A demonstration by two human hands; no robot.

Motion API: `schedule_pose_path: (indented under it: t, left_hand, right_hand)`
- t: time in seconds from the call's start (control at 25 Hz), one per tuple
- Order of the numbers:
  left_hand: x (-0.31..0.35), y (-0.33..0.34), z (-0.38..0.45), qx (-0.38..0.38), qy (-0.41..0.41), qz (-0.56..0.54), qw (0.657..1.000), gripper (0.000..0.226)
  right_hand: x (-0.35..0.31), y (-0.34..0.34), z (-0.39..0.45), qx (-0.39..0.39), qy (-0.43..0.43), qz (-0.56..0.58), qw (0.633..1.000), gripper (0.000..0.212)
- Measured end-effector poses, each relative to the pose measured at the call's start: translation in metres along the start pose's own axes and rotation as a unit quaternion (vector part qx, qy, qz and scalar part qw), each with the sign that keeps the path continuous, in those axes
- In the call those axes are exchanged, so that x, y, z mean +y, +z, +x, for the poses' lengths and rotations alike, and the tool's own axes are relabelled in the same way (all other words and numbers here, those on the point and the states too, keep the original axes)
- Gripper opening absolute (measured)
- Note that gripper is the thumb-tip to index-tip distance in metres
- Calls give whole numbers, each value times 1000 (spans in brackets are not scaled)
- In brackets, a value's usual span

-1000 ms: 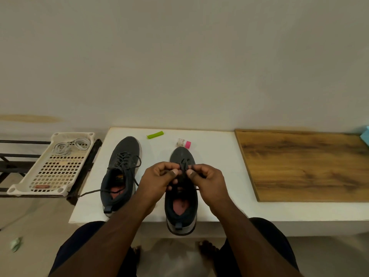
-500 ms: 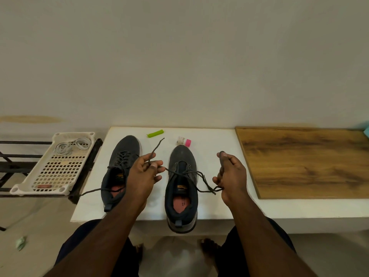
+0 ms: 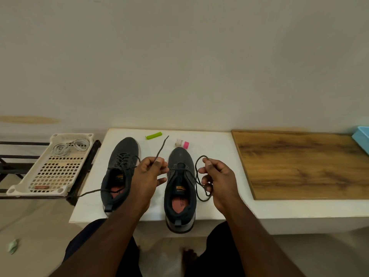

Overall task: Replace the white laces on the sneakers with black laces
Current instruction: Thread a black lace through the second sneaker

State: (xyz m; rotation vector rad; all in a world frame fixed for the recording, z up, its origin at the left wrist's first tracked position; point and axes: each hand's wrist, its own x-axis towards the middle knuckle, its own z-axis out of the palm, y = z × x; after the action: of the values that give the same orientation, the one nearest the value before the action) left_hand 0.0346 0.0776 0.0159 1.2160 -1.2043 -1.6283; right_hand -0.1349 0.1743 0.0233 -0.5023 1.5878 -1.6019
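Two dark grey sneakers stand on the white table (image 3: 215, 148). The left sneaker (image 3: 119, 172) is laced in black, one lace end trailing off the table's left edge. The right sneaker (image 3: 180, 188) carries a black lace (image 3: 196, 176) through its lower eyelets. My left hand (image 3: 148, 174) pinches one end of that lace, whose tip sticks up toward the far edge. My right hand (image 3: 216, 180) grips the other end, which loops beside the shoe. The white laces (image 3: 69, 146) lie coiled in a white tray (image 3: 50, 176).
The perforated tray sits on a black rack left of the table. A green clip (image 3: 153, 135) and a small pink-capped bottle (image 3: 182, 143) lie near the table's far edge. A wooden board (image 3: 303, 164) covers the right side, a blue box (image 3: 362, 138) at its far corner.
My hands met over the right sneaker's eyelets, then pulled apart, drawing the black lace ends out to each side. The right end now forms a loop around my right fingers.
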Motion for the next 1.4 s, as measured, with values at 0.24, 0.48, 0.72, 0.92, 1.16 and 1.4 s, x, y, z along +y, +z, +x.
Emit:
schedule_pose_path:
  t: [0.24,0.48,0.72,0.92,1.16,1.4]
  left_hand:
    - [2,-2,-7,-74,-4,3,997,19]
    - [3,-3,-4,-133,-65,-55,987,21]
    - [3,-15,11,9,-21,-156,988,21]
    - [2,-21,14,55,30,-182,981,20]
    - [-1,-24,16,37,37,-198,979,25]
    - [-3,-24,13,25,48,-111,992,22]
  right_hand:
    - [5,35,-11,-75,-44,-108,990,17]
    - [13,48,-15,-175,-153,-353,906,12]
    - [13,35,-25,-87,-135,-378,912,22]
    - [5,27,-19,-84,-83,-439,890,22]
    - [6,33,-24,-168,-57,-449,876,58]
    - [-7,38,-20,-81,-25,-228,970,60]
